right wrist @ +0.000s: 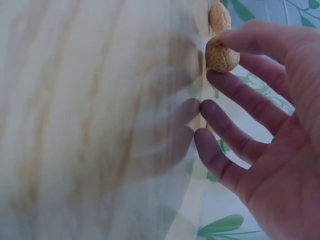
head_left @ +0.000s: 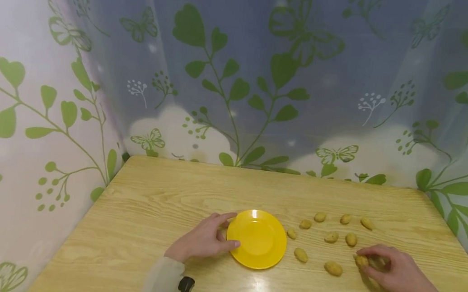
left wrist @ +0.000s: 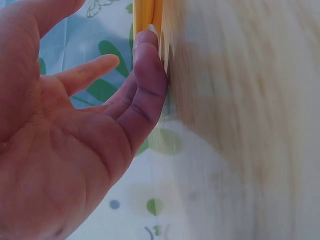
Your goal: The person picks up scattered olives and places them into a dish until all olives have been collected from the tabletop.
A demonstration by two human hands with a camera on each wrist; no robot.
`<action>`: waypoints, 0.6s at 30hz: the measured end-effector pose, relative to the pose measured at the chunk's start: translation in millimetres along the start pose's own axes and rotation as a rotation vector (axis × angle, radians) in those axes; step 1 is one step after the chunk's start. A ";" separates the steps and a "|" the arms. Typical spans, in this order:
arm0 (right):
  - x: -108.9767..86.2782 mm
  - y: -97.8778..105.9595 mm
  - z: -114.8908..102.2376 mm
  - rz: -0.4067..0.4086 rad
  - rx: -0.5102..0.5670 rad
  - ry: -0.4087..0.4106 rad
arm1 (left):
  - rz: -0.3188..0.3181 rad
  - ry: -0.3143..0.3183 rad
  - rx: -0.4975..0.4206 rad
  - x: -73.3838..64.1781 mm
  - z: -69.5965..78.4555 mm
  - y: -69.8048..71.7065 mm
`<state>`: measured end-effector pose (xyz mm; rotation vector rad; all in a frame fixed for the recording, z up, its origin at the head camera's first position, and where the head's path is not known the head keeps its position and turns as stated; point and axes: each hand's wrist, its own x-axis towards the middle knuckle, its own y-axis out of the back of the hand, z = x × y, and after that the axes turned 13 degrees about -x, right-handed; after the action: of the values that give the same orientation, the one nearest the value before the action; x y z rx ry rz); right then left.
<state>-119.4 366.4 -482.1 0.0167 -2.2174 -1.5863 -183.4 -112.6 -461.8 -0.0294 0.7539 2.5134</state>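
A round yellow plate (head_left: pixel 257 240) lies flat on the table. My left hand (head_left: pixel 203 239) holds it at its left rim, the thumb lapping over the edge and the forefinger at the rim's upper left. In the left wrist view a bent finger (left wrist: pixel 147 70) meets the plate's edge. To the right, my right hand (head_left: pixel 398 270) pinches an unshelled peanut (right wrist: pixel 222 55) between thumb and forefinger, close to the tabletop. Its other fingers spread apart, tips near the table. Another peanut (right wrist: pixel 219 17) shows just beyond the pinched one.
Several peanuts (head_left: pixel 333 268) lie scattered on the wood-grain table (head_left: pixel 165 191) between the plate and my right hand, one (head_left: pixel 291 233) close beside the plate's rim. A patterned curtain (head_left: pixel 236 119) hangs along the table's back and sides.
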 end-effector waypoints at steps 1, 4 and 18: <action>0.2 0.0 -0.5 0.013 0.004 0.007 | -0.002 0.004 0.000 0.7 0.2 -0.3; 1.4 -0.9 -2.7 0.048 0.021 0.038 | -0.008 0.011 0.002 2.7 0.2 -0.9; 19.1 -11.0 -31.6 0.154 0.072 0.193 | -0.034 -0.012 0.001 7.3 -3.6 -1.2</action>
<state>-128.8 329.3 -477.5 0.0180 -2.0732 -1.3625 -189.6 -110.2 -466.6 -0.0262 0.7438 2.4793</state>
